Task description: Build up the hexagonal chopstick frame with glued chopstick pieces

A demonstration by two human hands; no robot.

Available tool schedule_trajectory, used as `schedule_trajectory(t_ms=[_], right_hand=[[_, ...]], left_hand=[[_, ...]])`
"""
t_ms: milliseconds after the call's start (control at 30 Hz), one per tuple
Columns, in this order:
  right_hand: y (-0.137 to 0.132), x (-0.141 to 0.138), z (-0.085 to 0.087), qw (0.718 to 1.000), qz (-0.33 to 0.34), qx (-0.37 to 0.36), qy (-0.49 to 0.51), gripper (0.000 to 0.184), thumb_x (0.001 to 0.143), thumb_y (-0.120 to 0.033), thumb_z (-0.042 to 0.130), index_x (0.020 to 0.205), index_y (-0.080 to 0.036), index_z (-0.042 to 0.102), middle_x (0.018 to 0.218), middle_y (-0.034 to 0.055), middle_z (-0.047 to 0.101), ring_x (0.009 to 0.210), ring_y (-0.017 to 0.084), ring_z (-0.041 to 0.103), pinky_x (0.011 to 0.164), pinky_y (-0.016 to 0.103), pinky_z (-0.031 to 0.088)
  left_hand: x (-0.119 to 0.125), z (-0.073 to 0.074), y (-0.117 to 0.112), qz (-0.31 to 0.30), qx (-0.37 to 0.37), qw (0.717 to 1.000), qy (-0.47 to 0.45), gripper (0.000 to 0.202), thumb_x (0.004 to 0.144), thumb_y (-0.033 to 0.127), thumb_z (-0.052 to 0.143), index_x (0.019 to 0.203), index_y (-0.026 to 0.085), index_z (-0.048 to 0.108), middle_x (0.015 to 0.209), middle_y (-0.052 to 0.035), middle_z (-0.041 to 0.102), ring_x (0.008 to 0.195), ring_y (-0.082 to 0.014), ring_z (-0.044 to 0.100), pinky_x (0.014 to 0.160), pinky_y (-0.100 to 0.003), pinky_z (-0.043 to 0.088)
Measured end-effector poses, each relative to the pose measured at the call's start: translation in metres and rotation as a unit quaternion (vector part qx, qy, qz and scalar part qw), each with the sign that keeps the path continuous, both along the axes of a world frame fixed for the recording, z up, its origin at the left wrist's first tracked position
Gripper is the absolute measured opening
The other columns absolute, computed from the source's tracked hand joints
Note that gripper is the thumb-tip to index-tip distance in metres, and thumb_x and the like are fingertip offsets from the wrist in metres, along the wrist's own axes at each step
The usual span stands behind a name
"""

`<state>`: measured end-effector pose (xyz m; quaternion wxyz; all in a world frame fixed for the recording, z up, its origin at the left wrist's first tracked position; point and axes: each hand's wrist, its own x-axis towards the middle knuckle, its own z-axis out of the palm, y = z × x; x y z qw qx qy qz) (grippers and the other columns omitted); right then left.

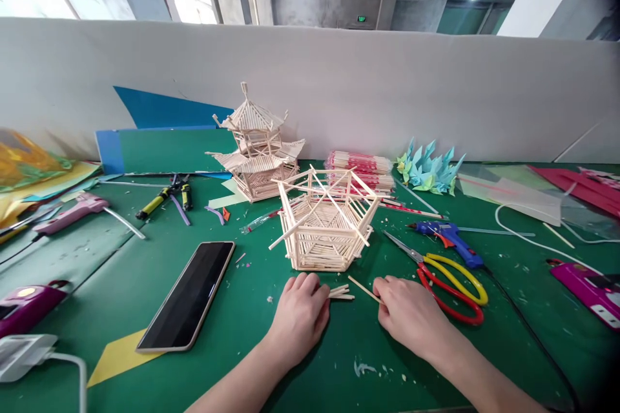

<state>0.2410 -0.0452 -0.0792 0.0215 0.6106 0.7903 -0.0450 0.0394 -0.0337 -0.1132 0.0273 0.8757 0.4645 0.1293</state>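
My left hand [301, 310] rests on the green mat [242, 316], fingers curled around a small bundle of short wooden sticks [341, 293] that pokes out to the right. My right hand [409, 310] lies close beside it, pinching a single thin wooden stick [362, 288] that points up-left. Just beyond both hands stands a hexagonal basket-like frame built of wooden sticks [325, 227]. Behind it rises a finished two-tier stick pagoda [256, 151].
Red-and-yellow scissors [448, 277] and a blue glue gun [448, 237] lie right of the frame. A black phone [188, 293] lies to the left, with pliers [165, 197], a pink glue gun [72, 211], packed sticks [361, 168], blue paper cranes [429, 168] and a white partition [436, 90] behind.
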Motion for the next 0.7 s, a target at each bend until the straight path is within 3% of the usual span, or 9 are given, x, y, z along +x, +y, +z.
schedule_trajectory(t_ms=[233,433,600,700], right_hand=[[0.003,0.008,-0.003,1.000,0.009,-0.002,0.019,0.023,0.069,0.001,0.045,0.075,-0.017,0.058,0.073,0.0066,0.064,0.069,0.022,0.064,0.057,0.028,0.039],[-0.002,0.017,0.013,0.995,0.045,-0.015,0.088,0.025,0.089,-0.015,0.038,0.083,-0.022,0.061,0.080,0.0013,0.060,0.073,0.015,0.059,0.063,0.025,0.042],[-0.007,0.009,0.023,0.984,0.067,-0.016,0.166,0.028,0.095,-0.025,0.032,0.099,-0.023,0.060,0.085,0.0020,0.055,0.075,0.015,0.057,0.066,0.027,0.043],[-0.011,0.003,0.025,0.976,0.084,-0.042,0.198,0.029,0.095,-0.026,0.032,0.095,-0.024,0.061,0.080,0.0007,0.052,0.066,0.014,0.055,0.059,0.026,0.041]], left_hand=[[-0.002,0.002,-0.002,-0.038,0.009,0.999,-0.018,0.023,0.088,0.025,0.038,0.086,0.020,0.061,0.080,-0.0053,0.057,0.073,-0.0187,0.052,0.066,-0.032,0.041],[-0.004,0.006,-0.006,-0.061,0.049,0.995,-0.064,0.019,0.085,0.034,0.048,0.088,0.019,0.061,0.075,-0.0037,0.057,0.067,-0.0183,0.052,0.062,-0.032,0.040],[-0.007,0.006,-0.011,-0.061,0.158,0.976,-0.136,0.018,0.085,0.019,0.047,0.099,0.016,0.058,0.083,-0.0076,0.061,0.077,-0.0197,0.055,0.072,-0.034,0.040],[-0.007,0.008,-0.015,-0.051,0.204,0.964,-0.160,0.028,0.084,0.011,0.046,0.110,0.018,0.054,0.095,-0.0091,0.063,0.089,-0.0223,0.054,0.083,-0.039,0.034]])
